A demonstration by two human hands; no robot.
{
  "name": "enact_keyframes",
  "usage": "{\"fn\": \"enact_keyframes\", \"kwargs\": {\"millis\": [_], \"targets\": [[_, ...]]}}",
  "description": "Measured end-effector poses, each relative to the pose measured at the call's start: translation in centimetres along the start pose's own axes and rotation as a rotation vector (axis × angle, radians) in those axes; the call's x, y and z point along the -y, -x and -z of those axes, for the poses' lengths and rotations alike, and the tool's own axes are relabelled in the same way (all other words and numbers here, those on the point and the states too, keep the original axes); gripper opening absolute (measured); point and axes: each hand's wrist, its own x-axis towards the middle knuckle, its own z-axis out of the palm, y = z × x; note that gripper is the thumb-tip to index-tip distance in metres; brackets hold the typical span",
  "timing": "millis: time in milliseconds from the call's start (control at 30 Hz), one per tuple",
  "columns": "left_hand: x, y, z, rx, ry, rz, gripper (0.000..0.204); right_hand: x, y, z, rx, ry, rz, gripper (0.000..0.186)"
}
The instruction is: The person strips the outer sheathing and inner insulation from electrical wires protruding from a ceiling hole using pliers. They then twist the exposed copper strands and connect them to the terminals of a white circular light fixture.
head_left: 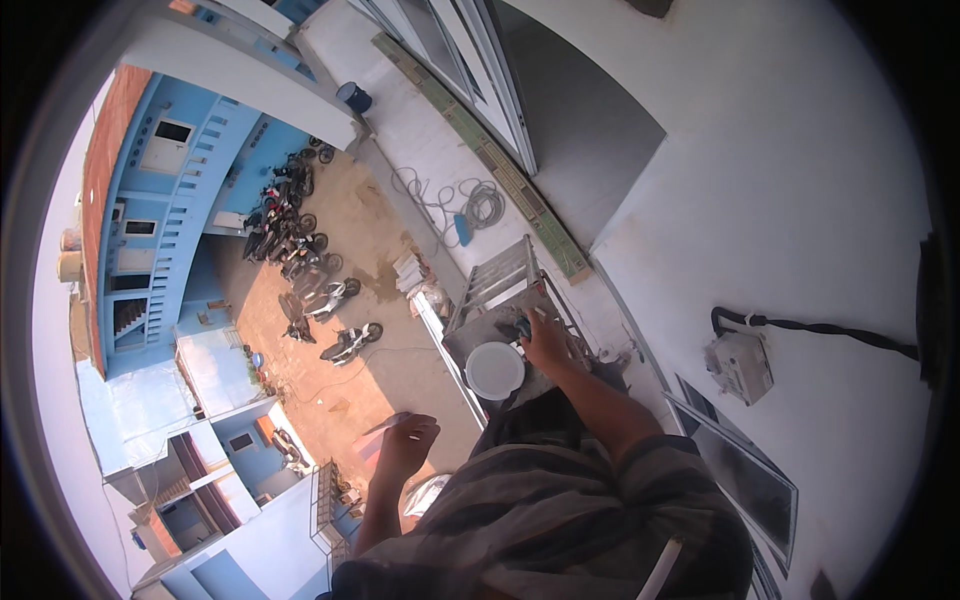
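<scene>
Far left: courtyard with parked motorbikes well below you. Your left hand hangs free over the drop, fingers loosely curled, holding nothing. White bucket sits on the ladder platform, no lid on it. Your right hand is just beside the bucket, gripping a small tool; can't tell which. Wall on your right looks evenly white; what remains isn't visible.

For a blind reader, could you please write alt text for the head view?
Seen from high beside a white wall, a person's right hand reaches to a platform by a white bucket; the left hand hangs open over a courtyard of parked motorbikes.
</scene>
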Motion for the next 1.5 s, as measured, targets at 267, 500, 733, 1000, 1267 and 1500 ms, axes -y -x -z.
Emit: {"fn": "enact_keyframes", "kwargs": {"millis": [267, 500, 733, 1000, 1267, 1500], "targets": [[3.0, 0.8, -1.3, -0.004, -0.005, 0.018, 0.023, 0.7, -2.5, -1.9, -0.066, 0.086, 0.199, 0.067], [3.4, 1.3, -2.0, -0.027, 0.042, 0.026, 0.021, 2.3, -0.5, -3.4, -0.092, -0.154, 0.068, 0.063], [3.8, 1.1, -2.1, -0.03, 0.044, 0.011, 0.022, -0.9, 5.1, -2.7, -0.031, -0.07, 0.14, 0.059], [3.0, 0.7, -2.1, -0.045, 0.011, -0.024, 0.022, -1.8, 6.4, -3.2, 0.061, 0.096, 0.188, 0.059], [2.9, 1.4, -2.5, -0.026, 0.002, 0.009, 0.021, -1.7, 6.7, -3.1, 0.048, 0.101, 0.151, 0.055], [2.2, -0.2, -1.5, -0.01, -0.017, -0.011, 0.026, -1.4, 5.9, -2.4, -0.025, 0.044, 0.141, 0.051]]}}
